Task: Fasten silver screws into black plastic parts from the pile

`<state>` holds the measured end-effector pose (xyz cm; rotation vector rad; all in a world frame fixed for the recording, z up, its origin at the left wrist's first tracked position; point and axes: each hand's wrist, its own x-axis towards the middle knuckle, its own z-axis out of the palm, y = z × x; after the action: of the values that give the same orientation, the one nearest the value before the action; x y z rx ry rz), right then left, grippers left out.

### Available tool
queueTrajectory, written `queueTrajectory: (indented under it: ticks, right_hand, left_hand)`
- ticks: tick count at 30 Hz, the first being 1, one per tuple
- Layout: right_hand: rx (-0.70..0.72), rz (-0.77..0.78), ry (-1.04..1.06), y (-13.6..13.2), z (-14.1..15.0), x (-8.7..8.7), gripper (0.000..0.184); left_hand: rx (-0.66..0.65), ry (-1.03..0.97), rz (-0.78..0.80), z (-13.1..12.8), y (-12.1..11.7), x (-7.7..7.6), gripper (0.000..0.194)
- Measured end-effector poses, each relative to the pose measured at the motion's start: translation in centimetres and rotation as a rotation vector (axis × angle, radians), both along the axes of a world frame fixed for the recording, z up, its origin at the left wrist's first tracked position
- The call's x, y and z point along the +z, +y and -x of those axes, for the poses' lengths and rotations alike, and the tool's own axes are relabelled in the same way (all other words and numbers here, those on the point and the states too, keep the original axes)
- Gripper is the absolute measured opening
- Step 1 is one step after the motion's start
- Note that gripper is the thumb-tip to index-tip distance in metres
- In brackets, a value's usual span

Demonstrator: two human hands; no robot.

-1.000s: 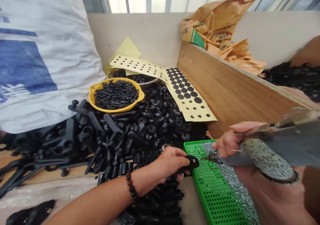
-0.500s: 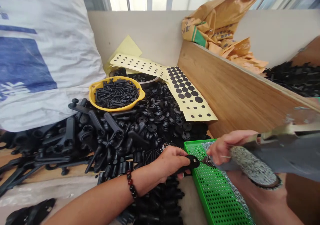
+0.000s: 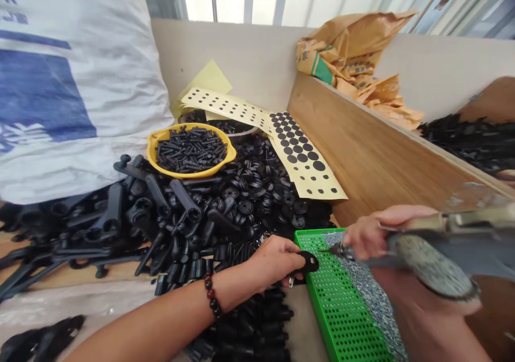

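Note:
My left hand [image 3: 277,260], with a beaded bracelet at its wrist, pinches a black plastic part [image 3: 309,262] that has a rounded end. Wrapped around a power screwdriver [image 3: 426,244] is my right hand [image 3: 372,236]; the tool is slightly blurred. Its thin bit points left at the black part, with a gap between them. Under both hands lies a green perforated tray [image 3: 322,308], holding many small metal screws [image 3: 372,292] along its right side. A small shiny metal piece shows below my left fingers.
Black plastic handles [image 3: 115,206] and round black parts [image 3: 257,174] cover the table. A yellow basket [image 3: 231,155] holds black threaded pieces. Dotted sticker sheets [image 3: 317,185] lie behind. A wooden divider [image 3: 346,131] stands right, a white sack [image 3: 129,56] left.
The power screwdriver has drawn back to the right, so its bit has come away from the black part. My left hand keeps its hold almost in place. The view has shifted slightly.

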<state>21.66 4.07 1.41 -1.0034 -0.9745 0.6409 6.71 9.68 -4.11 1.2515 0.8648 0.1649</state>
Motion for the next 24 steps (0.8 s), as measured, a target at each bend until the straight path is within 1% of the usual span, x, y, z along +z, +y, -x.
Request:
queueTrajectory:
  ticks: [3,7,10,16,24]
  right_hand:
    - [-0.028,0.006,0.083,1.0,-0.6,-0.6,0.03]
    - [-0.092,0.055,0.074,2.0,-0.9,-2.5,0.03]
    - [-0.133,0.067,0.077,2.3,-0.9,-3.4,0.029]
    - [-0.165,0.066,0.098,2.5,-0.8,-4.0,0.03]
    - [-0.151,0.068,0.092,2.5,-1.0,-4.5,0.027]
  left_hand:
    - [-0.027,-0.004,0.004,0.2,0.2,0.1,0.016]
    - [-0.051,-0.003,0.005,0.2,0.4,0.3,0.019]
    - [-0.056,0.001,0.002,0.2,0.5,0.3,0.019]
    - [-0.058,-0.002,-0.002,0.2,0.4,0.1,0.019]
    - [-0.068,0.013,-0.018,0.2,0.5,0.2,0.017]
